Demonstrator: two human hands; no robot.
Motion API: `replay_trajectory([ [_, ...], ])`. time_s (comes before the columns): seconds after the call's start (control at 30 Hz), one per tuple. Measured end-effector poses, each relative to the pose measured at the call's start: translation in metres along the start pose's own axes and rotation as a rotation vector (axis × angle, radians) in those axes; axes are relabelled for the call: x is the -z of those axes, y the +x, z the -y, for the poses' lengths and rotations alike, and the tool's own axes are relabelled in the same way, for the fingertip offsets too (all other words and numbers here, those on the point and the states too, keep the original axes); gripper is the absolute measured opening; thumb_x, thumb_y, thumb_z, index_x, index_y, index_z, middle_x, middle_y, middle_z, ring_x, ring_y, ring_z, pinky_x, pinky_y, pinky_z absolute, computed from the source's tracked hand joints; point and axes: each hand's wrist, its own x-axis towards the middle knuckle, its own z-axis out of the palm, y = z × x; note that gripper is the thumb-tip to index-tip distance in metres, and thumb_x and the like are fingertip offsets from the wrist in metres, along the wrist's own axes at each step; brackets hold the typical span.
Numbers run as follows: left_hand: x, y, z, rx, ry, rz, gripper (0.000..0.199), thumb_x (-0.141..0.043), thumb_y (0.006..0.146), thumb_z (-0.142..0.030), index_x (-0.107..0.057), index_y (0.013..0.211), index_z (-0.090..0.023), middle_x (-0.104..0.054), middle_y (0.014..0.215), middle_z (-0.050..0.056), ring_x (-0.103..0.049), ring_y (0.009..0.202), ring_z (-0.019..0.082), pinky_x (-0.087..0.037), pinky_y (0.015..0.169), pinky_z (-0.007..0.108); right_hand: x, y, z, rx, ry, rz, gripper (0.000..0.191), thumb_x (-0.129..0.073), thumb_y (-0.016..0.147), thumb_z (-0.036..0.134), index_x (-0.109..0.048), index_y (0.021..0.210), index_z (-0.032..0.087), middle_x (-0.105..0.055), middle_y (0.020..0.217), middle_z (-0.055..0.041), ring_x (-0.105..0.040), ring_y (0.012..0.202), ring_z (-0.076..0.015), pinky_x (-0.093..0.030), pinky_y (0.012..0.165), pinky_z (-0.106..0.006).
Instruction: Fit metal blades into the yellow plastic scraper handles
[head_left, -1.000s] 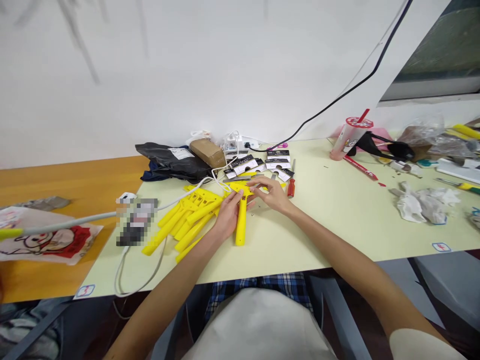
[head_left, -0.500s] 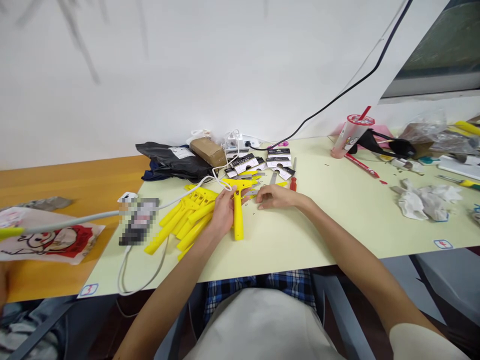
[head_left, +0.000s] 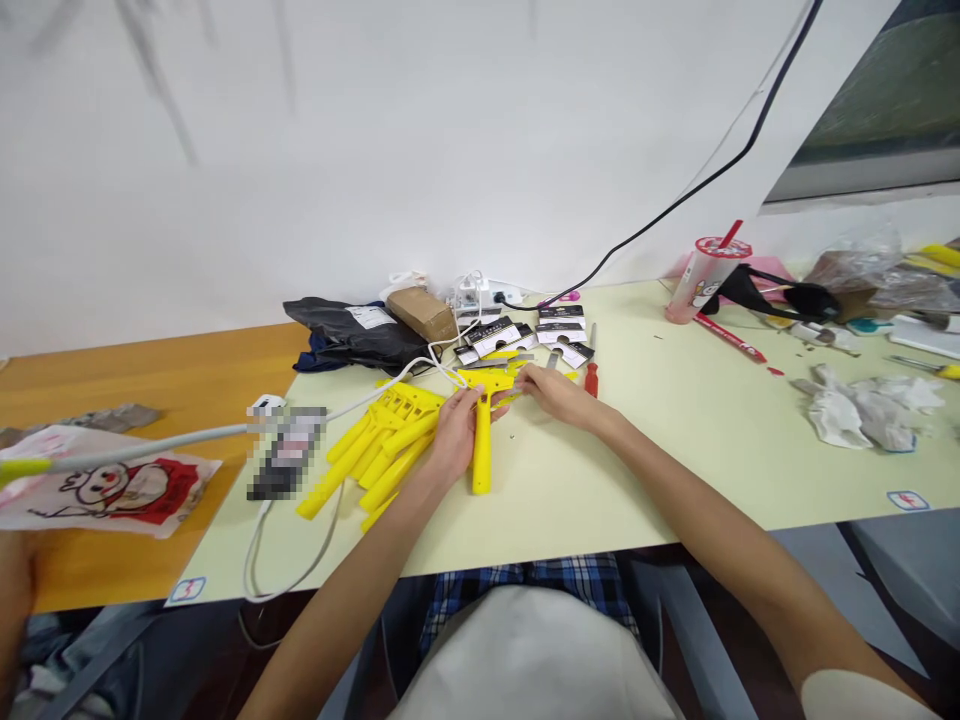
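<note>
My left hand (head_left: 456,432) is closed around a yellow T-shaped plastic tool (head_left: 482,455), whose handle points toward me. At the right end of its head, my right hand (head_left: 553,392) has its fingers pinched together; what lies between the fingertips is too small to make out. Left of my left hand is a heap of similar yellow tools (head_left: 360,440). Beyond the hands lie flat metal blades (head_left: 553,358) and several black-and-white cards (head_left: 562,332). A screwdriver with a red handle (head_left: 592,379) rests just past my right hand. A tiny metal piece (head_left: 512,436) sits on the table.
White cable (head_left: 375,398) crosses the table on the left. A black plastic bag (head_left: 352,335) and brown package (head_left: 422,312) lie at the back. On the right are a drink cup (head_left: 705,282), red marker (head_left: 731,340) and crumpled tissues (head_left: 862,405). Another person's arm (head_left: 13,590) shows at far left.
My right hand has moved left and now meets the right end of the yellow tool's head. My left hand keeps its hold. The view has shifted slightly.
</note>
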Motion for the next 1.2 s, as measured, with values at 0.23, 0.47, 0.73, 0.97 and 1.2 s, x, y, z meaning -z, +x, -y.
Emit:
replay_trajectory([
  [0.23,-0.002,-0.003,0.005,-0.002,0.041,0.022,0.019,-0.086,0.091,-0.029,-0.072,0.097,-0.018,-0.082,0.122,0.010,-0.078,0.128,0.035,-0.062,0.114,0.053,0.004,0.001,0.034,0.084,0.105,-0.288,0.033,-0.062,0.111,0.057,-0.077,0.111,0.028,-0.078,0.111,-0.0091,-0.071,0.098,-0.0273,-0.059,0.095,-0.048],
  [0.47,0.000,-0.003,0.010,-0.006,0.059,0.059,0.020,-0.086,0.091,-0.032,-0.075,0.100,-0.019,-0.082,0.124,0.008,-0.078,0.125,0.032,-0.064,0.110,0.047,-0.008,0.000,0.050,0.111,0.247,-0.233,0.030,-0.073,0.104,0.058,-0.081,0.098,0.030,-0.076,0.110,-0.0091,-0.070,0.109,-0.0307,-0.055,0.106,-0.052],
  [0.73,0.005,-0.002,0.014,-0.035,0.089,0.074,0.025,-0.089,0.089,-0.036,-0.077,0.103,-0.018,-0.082,0.125,0.010,-0.076,0.129,0.033,-0.065,0.108,0.045,-0.016,0.004,0.046,-0.146,0.515,-0.155,0.042,-0.090,0.087,0.062,-0.077,0.099,0.024,-0.076,0.107,-0.0077,-0.076,0.101,-0.0268,-0.063,0.091,-0.045],
  [0.97,0.004,0.000,0.014,-0.062,0.129,0.072,0.035,-0.091,0.086,-0.041,-0.078,0.108,-0.019,-0.082,0.123,0.009,-0.078,0.122,0.031,-0.065,0.106,0.044,-0.017,0.004,0.049,-0.353,0.794,-0.015,0.055,-0.097,0.078,0.064,-0.078,0.099,0.018,-0.082,0.099,-0.0089,-0.083,0.091,-0.0247,-0.068,0.081,-0.035],
  [1.2,0.010,0.004,0.015,-0.213,0.453,0.120,0.043,-0.076,0.096,-0.061,-0.076,0.111,-0.021,-0.079,0.116,0.007,-0.077,0.108,0.026,-0.063,0.096,0.039,0.001,-0.004,0.051,-0.407,0.966,-0.006,0.052,-0.103,0.071,0.060,-0.078,0.084,0.016,-0.083,0.089,-0.0093,-0.083,0.089,-0.0253,-0.070,0.090,-0.041],
])
